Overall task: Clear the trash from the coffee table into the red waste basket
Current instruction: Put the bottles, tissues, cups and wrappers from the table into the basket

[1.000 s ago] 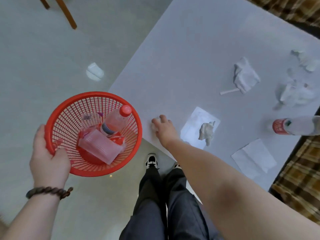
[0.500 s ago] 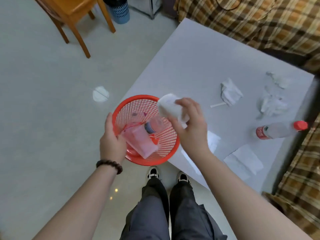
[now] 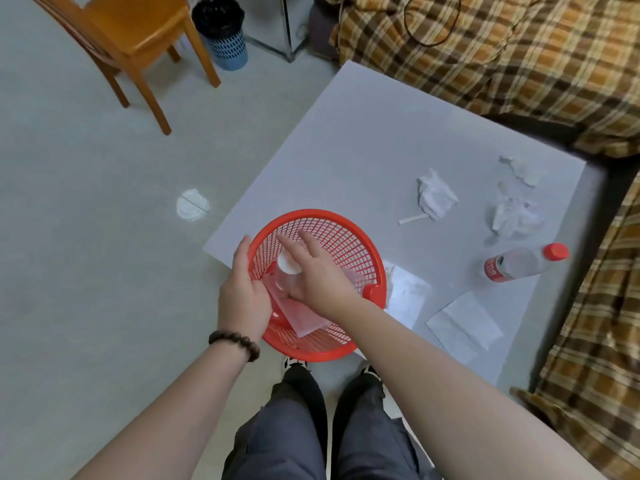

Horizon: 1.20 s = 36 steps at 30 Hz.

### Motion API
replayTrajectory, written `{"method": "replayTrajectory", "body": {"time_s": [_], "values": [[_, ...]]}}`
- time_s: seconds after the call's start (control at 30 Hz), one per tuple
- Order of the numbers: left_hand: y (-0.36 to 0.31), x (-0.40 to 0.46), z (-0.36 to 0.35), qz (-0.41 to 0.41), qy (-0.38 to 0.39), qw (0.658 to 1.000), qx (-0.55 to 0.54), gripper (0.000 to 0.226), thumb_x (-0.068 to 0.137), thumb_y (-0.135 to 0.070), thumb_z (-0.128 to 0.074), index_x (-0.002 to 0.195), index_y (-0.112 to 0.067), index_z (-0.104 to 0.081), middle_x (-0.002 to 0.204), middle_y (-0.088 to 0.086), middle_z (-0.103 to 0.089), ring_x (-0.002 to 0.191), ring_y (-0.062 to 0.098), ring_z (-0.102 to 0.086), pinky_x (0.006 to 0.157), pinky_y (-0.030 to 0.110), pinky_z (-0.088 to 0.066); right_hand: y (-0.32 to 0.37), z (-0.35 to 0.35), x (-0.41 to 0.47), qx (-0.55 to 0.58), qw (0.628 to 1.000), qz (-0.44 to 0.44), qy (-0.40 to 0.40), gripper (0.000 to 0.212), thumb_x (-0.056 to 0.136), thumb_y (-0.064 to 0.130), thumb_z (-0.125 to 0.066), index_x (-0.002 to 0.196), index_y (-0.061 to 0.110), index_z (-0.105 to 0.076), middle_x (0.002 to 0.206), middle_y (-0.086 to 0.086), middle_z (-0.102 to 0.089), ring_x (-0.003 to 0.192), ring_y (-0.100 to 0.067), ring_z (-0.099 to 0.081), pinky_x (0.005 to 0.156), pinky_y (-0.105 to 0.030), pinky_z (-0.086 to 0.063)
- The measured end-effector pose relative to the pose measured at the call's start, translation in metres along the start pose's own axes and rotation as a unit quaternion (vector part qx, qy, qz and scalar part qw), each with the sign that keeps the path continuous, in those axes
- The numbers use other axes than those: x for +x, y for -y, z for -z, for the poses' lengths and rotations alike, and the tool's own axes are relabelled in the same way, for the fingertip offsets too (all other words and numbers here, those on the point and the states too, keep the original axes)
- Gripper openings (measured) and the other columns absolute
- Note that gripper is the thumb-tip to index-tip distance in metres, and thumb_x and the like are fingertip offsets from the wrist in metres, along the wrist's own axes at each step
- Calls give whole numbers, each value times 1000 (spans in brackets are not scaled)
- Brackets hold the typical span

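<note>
Beside the tabletop (image 3: 363, 140) you are gripping the basket (image 3: 346, 237) rim in your left hand (image 3: 242, 299); your right hand (image 3: 311, 268), spread, is releasing a wad (image 3: 289, 265) inside. Next, likely reach for the tissues (image 3: 436, 195) and bottle (image 3: 519, 263).

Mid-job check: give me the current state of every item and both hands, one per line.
red waste basket: held at its rim, over the table's near corner
left hand: gripping the basket rim
right hand: open over the basket, fingers spread
white wad: in the basket, under the right hand
water bottle: capped, lying on the table
crumpled tissue: on the table
flat napkin: on the table
</note>
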<state>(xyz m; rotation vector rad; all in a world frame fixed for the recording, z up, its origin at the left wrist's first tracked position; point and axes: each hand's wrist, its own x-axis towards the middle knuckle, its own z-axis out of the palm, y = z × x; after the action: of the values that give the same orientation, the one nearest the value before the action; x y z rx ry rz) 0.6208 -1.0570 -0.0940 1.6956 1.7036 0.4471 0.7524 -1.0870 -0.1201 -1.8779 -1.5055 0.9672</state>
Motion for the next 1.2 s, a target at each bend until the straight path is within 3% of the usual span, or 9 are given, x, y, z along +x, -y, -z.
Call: {"method": "replayTrajectory", "body": {"time_s": [0.1, 0.3, 0.47, 0.63, 0.73, 0.8, 0.97, 1.07, 1.2], "values": [[6, 11, 3, 22, -19, 1000, 1, 63, 90, -2, -35, 141, -36, -31, 121, 9, -61, 102, 30, -59, 82, 37, -50, -7, 14, -7, 27, 999, -3, -30, 80, 78, 31, -71, 144, 34, -27, 155, -6, -20, 141, -24, -23, 107, -44, -34], [25, 34, 11, 62, -59, 996, 24, 65, 85, 2, -36, 141, -31, -31, 123, 12, -60, 107, 34, -57, 87, 38, -44, -65, 45, -20, 34, 983, -88, -154, 61, 83, 30, -67, 137, 25, -39, 141, -2, -38, 127, -17, -41, 100, -32, -39], [36, 43, 7, 67, -67, 995, 44, 63, 87, 2, -38, 141, -29, -32, 122, 13, -60, 106, 34, -57, 88, 36, -42, -153, 27, -22, -15, 966, -250, -68, 63, 85, 25, -65, 140, 28, -36, 150, -4, -26, 135, -25, -28, 98, -37, -38], [44, 47, -9, 72, -81, 992, 56, 63, 87, 2, -37, 141, -30, -32, 122, 8, -59, 104, 26, -57, 84, 28, -40, -216, -14, -6, -103, 955, -276, 34, 58, 88, 17, -55, 139, 34, -34, 154, -3, -15, 134, -29, -23, 87, -39, -43], [45, 45, -21, 70, -83, 992, 60, 63, 87, 1, -37, 141, -30, -32, 120, 5, -59, 103, 23, -56, 83, 26, -39, -236, -30, 2, -145, 949, -277, 29, 36, 84, 4, -48, 115, 20, -54, 132, -6, -39, 117, -30, -37, 70, -33, -42], [44, 42, -28, 71, -81, 992, 64, 63, 87, 1, -37, 141, -32, -32, 120, 2, -59, 102, 20, -56, 82, 25, -39, -243, -35, 3, -145, 950, -277, 19, 20, 84, 3, -45, 96, 10, -60, 109, -8, -48, 102, -31, -46, 69, -32, -43], [34, 39, -28, 70, -55, 994, 68, 62, 90, 0, -35, 142, -33, -31, 122, 3, -59, 105, 23, -57, 82, 26, -41, -212, -15, 1, -46, 960, -265, -81, 23, 91, 6, -46, 101, 7, -67, 99, -7, -59, 87, -25, -58, 73, -27, -43], [21, 42, -20, 46, -43, 996, 67, 62, 89, 2, -36, 142, -30, -32, 125, 8, -59, 108, 28, -57, 84, 29, -42, -157, 20, 3, 49, 956, -205, -202, 15, 90, 6, -55, 92, 7, -70, 88, 5, -59, 73, 0, -56, 70, -4, -38], [-3, 43, -8, 20, -25, 999, 44, 60, 90, 1, -36, 143, -28, -32, 126, 9, -58, 110, 29, -56, 88, 36, -46, -72, 67, 2, 59, 951, -77, -294, 10, 83, 6, -66, 91, 8, -72, 86, 4, -61, 74, -8, -55, 69, -1, -37]]}}
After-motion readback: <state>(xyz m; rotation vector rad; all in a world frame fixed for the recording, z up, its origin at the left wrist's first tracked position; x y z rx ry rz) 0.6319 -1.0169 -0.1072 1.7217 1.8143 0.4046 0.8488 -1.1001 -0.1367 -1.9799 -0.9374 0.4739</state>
